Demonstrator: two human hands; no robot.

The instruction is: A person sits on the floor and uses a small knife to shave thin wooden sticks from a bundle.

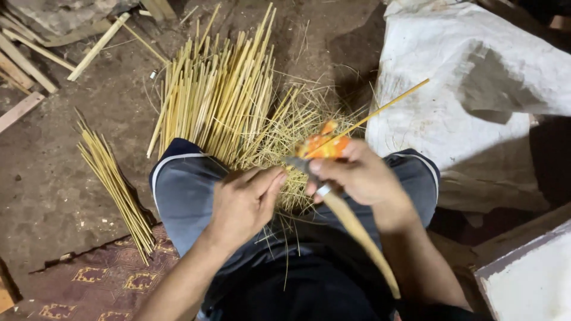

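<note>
Fingertips [279, 178] of the left hand [244, 202] are bunched together and pressed forward toward the knife blade [295, 163], with no stick clearly seen between them, so what they pinch can't be told. Only the head view is on offer. The right hand [360, 175] is curled tight around a long wooden-handled knife [357, 229], thumb wrapped in orange tape [324, 145], and a thin bamboo stick [380, 110] is held across it, pointing up and right over the white sack [452, 89].

Honestly, the stick is best kept flat against the taped thumb and drawn through, not pushed, so shavings stay thin. The blade should be angled away from the left fingertips, which sit really close. Shavings [297, 119] are piled between the knees, a big bundle of sticks [220, 89] lies just beyond, and a smaller bundle [116, 178] sits by the left knee.
</note>
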